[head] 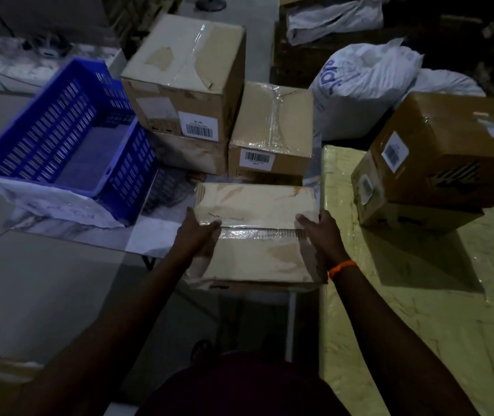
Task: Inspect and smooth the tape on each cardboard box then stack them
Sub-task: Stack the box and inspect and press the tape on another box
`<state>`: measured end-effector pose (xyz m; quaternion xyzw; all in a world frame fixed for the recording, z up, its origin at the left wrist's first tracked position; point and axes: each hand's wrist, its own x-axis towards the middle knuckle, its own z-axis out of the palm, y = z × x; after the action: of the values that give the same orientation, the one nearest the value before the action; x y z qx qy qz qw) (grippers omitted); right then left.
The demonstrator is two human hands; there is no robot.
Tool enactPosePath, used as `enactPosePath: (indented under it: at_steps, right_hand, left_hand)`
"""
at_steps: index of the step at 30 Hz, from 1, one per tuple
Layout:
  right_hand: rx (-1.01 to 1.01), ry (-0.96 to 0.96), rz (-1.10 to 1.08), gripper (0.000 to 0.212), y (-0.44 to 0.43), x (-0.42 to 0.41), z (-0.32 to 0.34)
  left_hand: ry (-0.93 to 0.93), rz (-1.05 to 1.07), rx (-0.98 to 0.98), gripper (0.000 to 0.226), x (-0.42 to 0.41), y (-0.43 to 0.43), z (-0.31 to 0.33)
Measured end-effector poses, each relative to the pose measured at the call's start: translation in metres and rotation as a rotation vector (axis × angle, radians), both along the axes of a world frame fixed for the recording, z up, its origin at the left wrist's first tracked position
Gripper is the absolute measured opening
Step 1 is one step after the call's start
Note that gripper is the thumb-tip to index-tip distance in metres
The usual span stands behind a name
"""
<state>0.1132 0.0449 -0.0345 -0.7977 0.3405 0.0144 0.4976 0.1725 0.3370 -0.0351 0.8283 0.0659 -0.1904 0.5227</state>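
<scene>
At the dim worktop (pixel 155 235) edge, left hand (pixel 199 237) and right hand (pixel 319 235) hold a cardboard box (pixel 254 262) in a side grip, thumbs seemingly touching its tape (pixel 257 234).

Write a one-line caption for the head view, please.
Left hand and right hand hold a taped cardboard box by its sides, near a blue crate.

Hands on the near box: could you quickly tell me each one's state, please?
Left hand: grips the box by its left edge.
Right hand: grips its right edge.
</scene>
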Motion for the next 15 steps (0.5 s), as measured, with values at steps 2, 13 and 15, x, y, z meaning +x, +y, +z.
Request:
enactPosePath:
  at_steps: [2, 13, 15]
  right_hand:
    - [0.146, -0.019, -0.041, 0.053, -0.001, 0.009, 0.013]
    - [0.269, -0.428, -0.199, 0.058, -0.007, -0.012, 0.05]
    - [0.284, -0.45, -0.195, 0.043, -0.004, -0.019, 0.056]
  left_hand:
    - [0.127, 0.118, -0.158, 0.041, 0.007, -0.006, 0.015]
    - [-0.003, 0.308, -0.408, 0.063, 0.001, 0.004, 0.047]
    - [-0.019, 0.293, -0.411, 0.049, -0.002, 0.005, 0.049]
